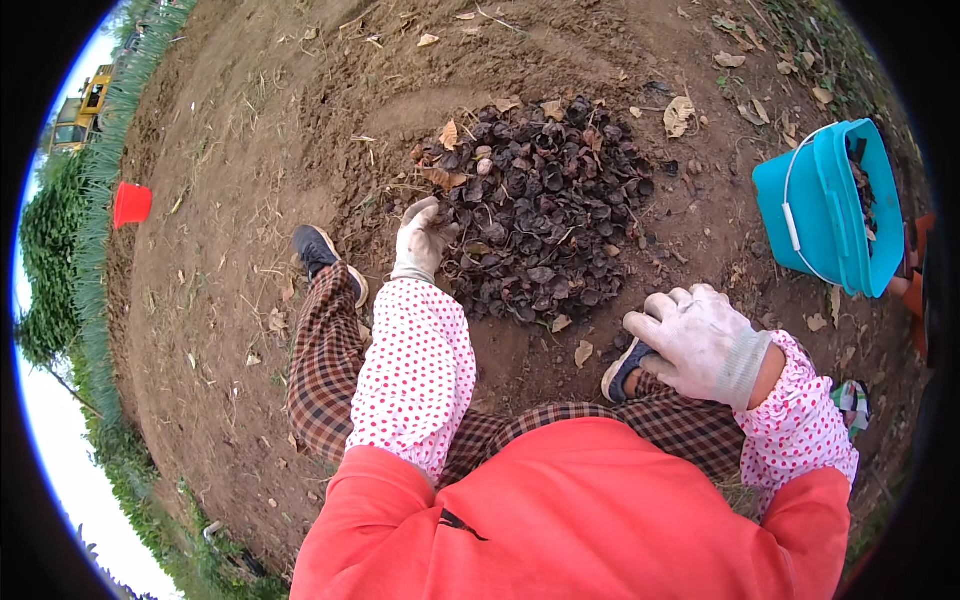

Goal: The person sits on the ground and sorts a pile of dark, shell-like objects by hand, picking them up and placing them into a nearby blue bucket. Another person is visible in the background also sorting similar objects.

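Note:
A heap of dark, shrivelled husks (545, 210) lies on the soil in front of me. One pale, round nut (484, 167) shows near its upper left, beside a few dry brown leaves. At the heap's left edge is my left hand (422, 240), in a whitish work glove. Its fingers curl inward against the husks, and whatever they hold is hidden. My right hand (695, 340), gloved too and dusty, hovers at the heap's lower right, above my shoe (625, 370). Its fingers are bent but apart, with nothing seen in them.
At the right stands a turquoise bucket (810, 205) with a white-gripped handle and dark bits inside; an orange-red object (912, 290) is beside it. A red bucket (132, 204) sits far left, near green plants. Behind them is a yellow vehicle (82, 112). Dry leaves dot the bare soil.

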A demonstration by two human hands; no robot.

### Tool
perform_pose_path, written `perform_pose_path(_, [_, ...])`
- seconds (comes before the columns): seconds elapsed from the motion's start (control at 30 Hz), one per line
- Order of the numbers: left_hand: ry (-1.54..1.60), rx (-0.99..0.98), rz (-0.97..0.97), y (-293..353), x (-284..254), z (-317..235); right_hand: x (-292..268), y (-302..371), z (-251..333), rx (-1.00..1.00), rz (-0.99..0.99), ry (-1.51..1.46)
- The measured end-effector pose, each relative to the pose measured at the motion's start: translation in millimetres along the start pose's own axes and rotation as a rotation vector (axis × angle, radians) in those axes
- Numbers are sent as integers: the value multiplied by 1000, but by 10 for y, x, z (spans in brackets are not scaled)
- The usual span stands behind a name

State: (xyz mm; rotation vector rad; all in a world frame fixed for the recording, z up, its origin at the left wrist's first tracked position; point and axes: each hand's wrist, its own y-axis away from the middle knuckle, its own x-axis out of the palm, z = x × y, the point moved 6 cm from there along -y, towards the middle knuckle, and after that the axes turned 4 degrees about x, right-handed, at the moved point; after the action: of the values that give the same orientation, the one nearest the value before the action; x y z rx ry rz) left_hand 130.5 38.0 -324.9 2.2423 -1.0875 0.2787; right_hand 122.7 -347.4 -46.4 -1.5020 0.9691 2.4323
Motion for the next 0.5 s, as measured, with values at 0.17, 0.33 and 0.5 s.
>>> perform_pose_path(0.17, [-567,-31,-116,75,198,82,19,20,3,-9,-13,-2])
perform_pose_path(0.33, [-1803,156,299,406,807,679,74,-4,-14,-34,-24,-4])
perform_pose_path(0.5, [-1044,184,178,229,414,685,-36,-74,72,-93,-46,25])
